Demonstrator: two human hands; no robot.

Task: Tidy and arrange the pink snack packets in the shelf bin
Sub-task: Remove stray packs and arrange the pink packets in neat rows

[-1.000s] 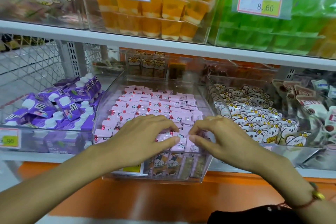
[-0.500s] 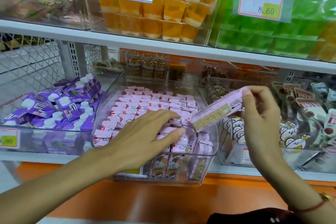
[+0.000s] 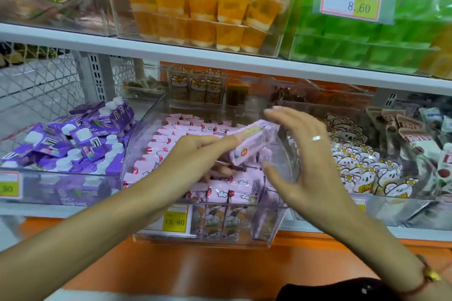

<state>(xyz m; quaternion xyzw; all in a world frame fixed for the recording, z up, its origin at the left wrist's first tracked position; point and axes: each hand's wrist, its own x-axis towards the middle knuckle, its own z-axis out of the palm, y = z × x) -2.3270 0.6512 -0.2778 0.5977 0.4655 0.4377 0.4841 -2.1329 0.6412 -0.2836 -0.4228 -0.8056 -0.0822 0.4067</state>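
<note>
A clear shelf bin (image 3: pixel 208 243) in the middle of the lower shelf holds several pink snack packets (image 3: pixel 195 129), lying in rows at the back and standing upright at the front. One pink packet (image 3: pixel 255 145) is raised and tilted above the front right rows. My left hand (image 3: pixel 195 154) reaches into the bin and holds this packet, with the index finger along its top and the other fingers below it. My right hand (image 3: pixel 305 161), wearing a ring, hovers just right of the packet with its fingers spread and straight, holding nothing.
A bin of purple pouches (image 3: pixel 73 144) sits to the left and a bin of bear-print packets (image 3: pixel 362 166) to the right. A yellow 15.80 price tag (image 3: pixel 175 221) is on the front. The shelf above carries orange jelly cups (image 3: pixel 208 12) and green ones (image 3: pixel 367 39).
My right hand lifted a pink packet out of the front row, brought it back down over the bin and opened. My left hand now holds that packet.
</note>
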